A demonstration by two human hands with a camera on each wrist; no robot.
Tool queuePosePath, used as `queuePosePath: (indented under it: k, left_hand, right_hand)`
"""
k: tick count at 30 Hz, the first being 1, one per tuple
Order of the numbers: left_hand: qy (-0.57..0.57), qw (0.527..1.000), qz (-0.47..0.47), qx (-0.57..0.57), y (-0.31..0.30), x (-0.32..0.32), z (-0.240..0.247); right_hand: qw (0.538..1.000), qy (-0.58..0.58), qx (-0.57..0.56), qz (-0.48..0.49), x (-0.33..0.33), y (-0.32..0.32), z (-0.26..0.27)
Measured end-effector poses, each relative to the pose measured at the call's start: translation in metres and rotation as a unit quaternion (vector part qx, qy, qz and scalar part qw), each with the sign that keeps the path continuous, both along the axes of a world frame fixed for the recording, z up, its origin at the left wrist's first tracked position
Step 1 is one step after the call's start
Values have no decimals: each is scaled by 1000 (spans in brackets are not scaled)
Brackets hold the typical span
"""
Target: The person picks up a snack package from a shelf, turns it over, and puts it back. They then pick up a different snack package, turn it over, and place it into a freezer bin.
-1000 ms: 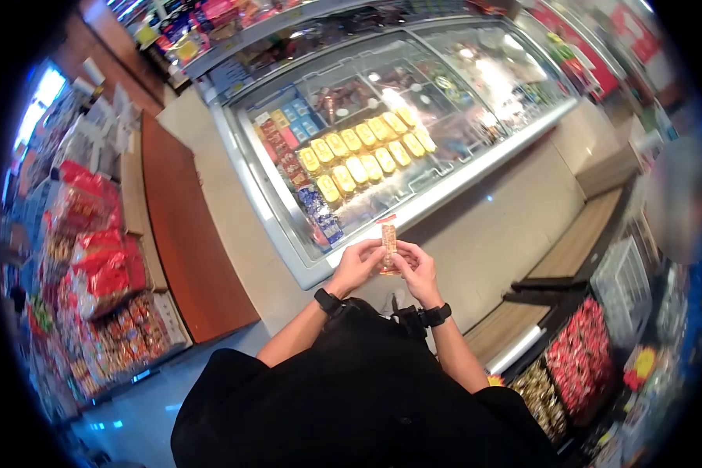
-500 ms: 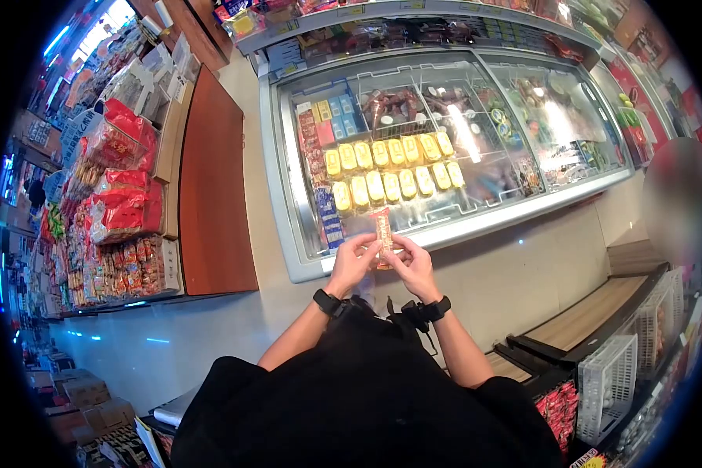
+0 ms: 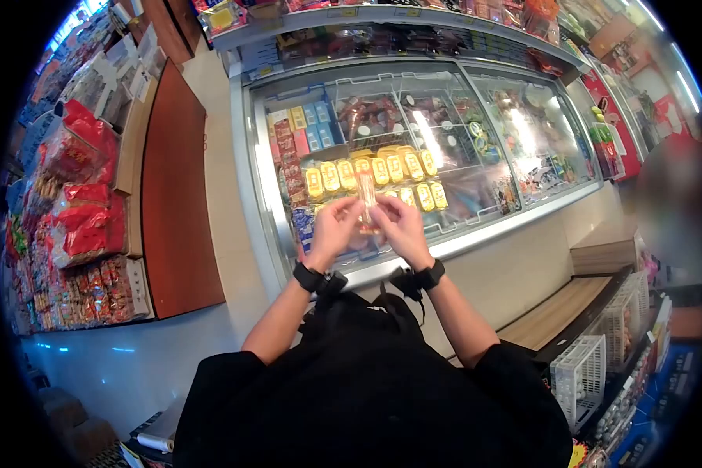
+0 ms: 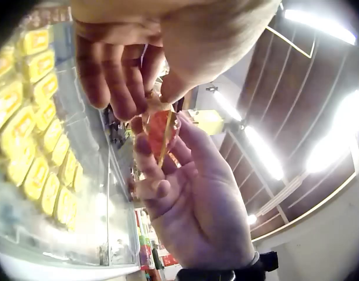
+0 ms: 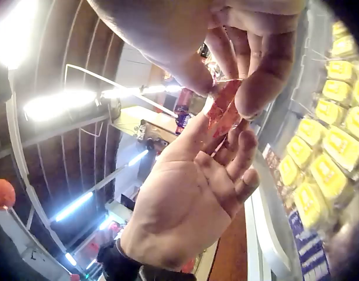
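A narrow red-and-gold wrapped packet [image 3: 366, 191] is held upright between both hands, above the glass-topped freezer [image 3: 476, 240]. My left hand [image 3: 335, 228] pinches its left side, and my right hand [image 3: 402, 228] pinches its right side with thumb and fingers. In the left wrist view the packet [image 4: 161, 130] shows red and shiny between the left hand [image 4: 185, 35] and the right hand [image 4: 200, 205]. The right wrist view shows the packet [image 5: 224, 108] gripped at its edges by both hands; fingers cover part of it.
Inside the freezer lie rows of yellow packs [image 3: 394, 166], blue boxes [image 3: 317, 125] and other frozen goods. A red-brown counter side [image 3: 181, 203] with bagged snacks [image 3: 90, 222] stands left. White baskets [image 3: 579, 374] and a wooden ledge [image 3: 558, 308] are at the right.
Both hands have moved up and slightly left in the head view with the packet, which now overlaps the yellow packs. The head view has shifted. Both hands still hold the packet.
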State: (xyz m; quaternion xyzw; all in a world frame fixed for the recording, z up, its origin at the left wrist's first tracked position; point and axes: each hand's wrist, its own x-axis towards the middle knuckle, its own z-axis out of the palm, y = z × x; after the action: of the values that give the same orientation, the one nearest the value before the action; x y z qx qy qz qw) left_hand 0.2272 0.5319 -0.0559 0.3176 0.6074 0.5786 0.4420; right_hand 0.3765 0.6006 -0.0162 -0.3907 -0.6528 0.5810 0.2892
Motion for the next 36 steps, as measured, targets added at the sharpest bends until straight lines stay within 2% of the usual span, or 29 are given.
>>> queuePosePath:
  k: [1,3,7,9,11,13,14,17,22,26,28,31,32,33,34,36]
  left_hand:
    - [38,998,7,59,12,-9,8]
    - [-15,1000,-3,10,26,-23,41]
    - [22,997,34,66,71,-57,39]
    - [30,995,52,83,88,-71,41]
    - [56,994,62,64,109,-91,33]
    - [114,991,60,46,125,-106,23]
    - [101,991,84,31,130,-110,23]
    - [23,994,105,1,142,-114,24]
    - [7,990,137,-40,162,-130,-14]
    - [16,990,119,-68,169,-144,-41]
    - [148,980,119,-54,178,-158,-71]
    - [231,962,120,-78,185,-169,-104]
    - [234,959,150,-58,186,-172,-118]
    - [164,969,171,-72,183,-171,-118]
    - [95,972,197,-85,181,-170,-118]
    - [98,971,194,-95,181,-174,-121]
  right_hand:
    - [1000,-10,24,0,-7,9,3]
    - [1000,11,-3,-2,-25,26,16]
    - [999,14,35,19,-64,68,45]
    - [989,4,139,42,-82,103,22]
    - [995,1,87,50,-98,118,31]
    - [983,-26,169,72,-115,143,18]
    - [985,-44,141,84,-120,154,14]
    - [978,-55,182,82,-137,173,1]
    - [981,-71,150,99,-162,200,-46]
    - [983,-85,102,128,-180,222,-87]
    - [983,-91,88,131,-187,229,-102]
    - [983,-110,59,135,-195,226,-110]
    - [982,-122,49,135,-198,225,-111]
    - [981,-134,39,135,-200,224,-114]
    - [976,-144,77,143,-204,223,-118]
    - [971,-161,78,156,-208,222,-121]
